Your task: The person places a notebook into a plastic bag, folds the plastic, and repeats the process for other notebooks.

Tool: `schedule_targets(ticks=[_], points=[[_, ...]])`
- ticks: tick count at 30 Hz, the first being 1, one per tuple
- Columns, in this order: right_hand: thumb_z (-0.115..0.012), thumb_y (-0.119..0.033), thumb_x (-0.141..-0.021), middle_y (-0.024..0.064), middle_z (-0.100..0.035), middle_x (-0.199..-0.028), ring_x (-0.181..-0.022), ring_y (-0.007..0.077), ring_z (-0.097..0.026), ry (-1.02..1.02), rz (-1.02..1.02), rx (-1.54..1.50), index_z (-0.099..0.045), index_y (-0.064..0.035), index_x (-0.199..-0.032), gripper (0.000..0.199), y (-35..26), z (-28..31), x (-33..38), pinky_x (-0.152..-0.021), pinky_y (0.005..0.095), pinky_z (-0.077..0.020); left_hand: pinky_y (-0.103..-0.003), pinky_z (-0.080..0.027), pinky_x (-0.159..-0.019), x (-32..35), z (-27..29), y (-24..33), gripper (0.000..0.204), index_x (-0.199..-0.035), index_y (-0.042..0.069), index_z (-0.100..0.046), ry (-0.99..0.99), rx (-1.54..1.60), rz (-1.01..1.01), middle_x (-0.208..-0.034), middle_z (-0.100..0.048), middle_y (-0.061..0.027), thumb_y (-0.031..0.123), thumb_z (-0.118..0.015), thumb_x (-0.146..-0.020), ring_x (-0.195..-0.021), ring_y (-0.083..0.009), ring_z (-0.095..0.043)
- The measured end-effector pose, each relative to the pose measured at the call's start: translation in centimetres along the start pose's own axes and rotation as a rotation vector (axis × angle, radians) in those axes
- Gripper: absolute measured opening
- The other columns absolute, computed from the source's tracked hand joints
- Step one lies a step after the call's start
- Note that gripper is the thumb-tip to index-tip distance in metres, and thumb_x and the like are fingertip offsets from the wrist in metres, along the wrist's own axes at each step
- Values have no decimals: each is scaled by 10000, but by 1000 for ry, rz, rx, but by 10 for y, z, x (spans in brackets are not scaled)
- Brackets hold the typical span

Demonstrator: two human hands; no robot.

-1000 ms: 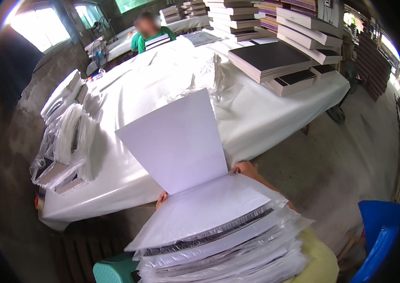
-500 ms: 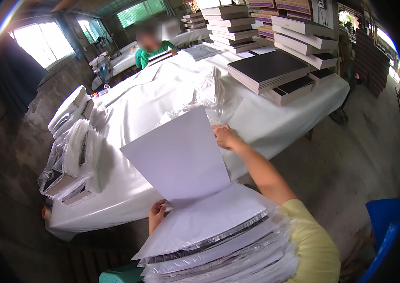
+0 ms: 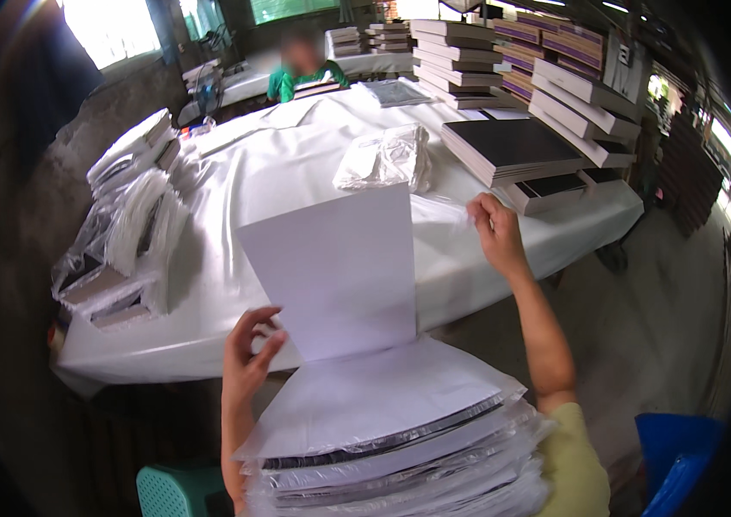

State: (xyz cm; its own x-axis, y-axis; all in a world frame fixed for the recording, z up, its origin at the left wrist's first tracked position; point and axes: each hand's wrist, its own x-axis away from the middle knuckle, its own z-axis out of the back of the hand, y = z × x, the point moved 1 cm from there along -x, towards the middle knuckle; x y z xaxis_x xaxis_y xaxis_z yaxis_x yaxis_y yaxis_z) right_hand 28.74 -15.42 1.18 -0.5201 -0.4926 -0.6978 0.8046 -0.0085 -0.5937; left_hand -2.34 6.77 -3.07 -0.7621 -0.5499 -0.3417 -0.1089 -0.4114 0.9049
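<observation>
A large white sheet or panel (image 3: 335, 276) stands tilted up at the far edge of a pile of flat, plastic-wrapped pieces (image 3: 391, 431) right in front of me. Beside the panel's lower left edge is my left hand (image 3: 251, 349), its fingers spread and curved, holding nothing. My right hand (image 3: 496, 231) is raised to the right of the panel, apart from it. Its fingers are pinched on what looks like thin clear plastic film, which shows only faintly against the white table cover.
The white-covered table (image 3: 236, 319) bears a bundle of folded clear plastic (image 3: 387, 159), plastic-wrapped books (image 3: 115, 250) at left, and a black-topped stack (image 3: 516, 146) and book piles (image 3: 585, 108) at right. A person in green (image 3: 305, 77) sits beyond. A green stool (image 3: 167, 493) stands low left.
My right hand has left the panel's right edge and moved right and up. My left hand has come up beside the panel and opened. The panel now stands more upright.
</observation>
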Motion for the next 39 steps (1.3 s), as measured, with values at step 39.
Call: schedule_targets(ticks=[39], points=[[-605, -135, -833, 25, -613, -710, -619, 52, -525, -381, -256, -750, -602, -10, -778, 137, -114, -101, 35, -562, 188, -413, -232, -416, -715, -14, -60, 34, 147, -919, 58, -571, 50, 351, -109, -795, -567, -5, 177, -601, -838, -755, -99, -530]])
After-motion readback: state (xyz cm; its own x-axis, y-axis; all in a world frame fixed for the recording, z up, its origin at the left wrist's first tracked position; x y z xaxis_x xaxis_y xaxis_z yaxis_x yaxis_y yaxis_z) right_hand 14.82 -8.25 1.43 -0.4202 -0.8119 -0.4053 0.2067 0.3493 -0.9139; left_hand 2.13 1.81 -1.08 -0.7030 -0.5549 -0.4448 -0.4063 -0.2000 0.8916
